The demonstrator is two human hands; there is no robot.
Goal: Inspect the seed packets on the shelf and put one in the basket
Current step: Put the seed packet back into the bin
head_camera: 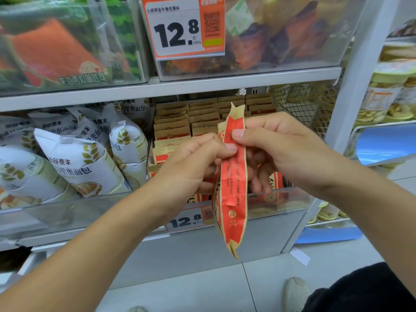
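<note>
I had the seed packet held up in front of the shelf, edge-on to my view, its long axis running almost straight up and down. The notched top seal pointed up toward the shelf board and the folded bottom corner pointed down at the floor. My left hand pinched the packet's left edge near the upper third, thumb on the near face. My right hand gripped it from the other side at about the same height, thumb pressed on the red panel and fingers curled behind it. So both hands were closed on the packet, just beside each other.

Behind my hands stood rows of the same brown and red packets in a clear bin, its front lip just below my knuckles. To the left of my left hand lay white bread bags. A wire mesh panel and a white upright post stood beyond my right hand. Under the packet's lower half hung a price tag, and below that was open room down to the floor tiles.
</note>
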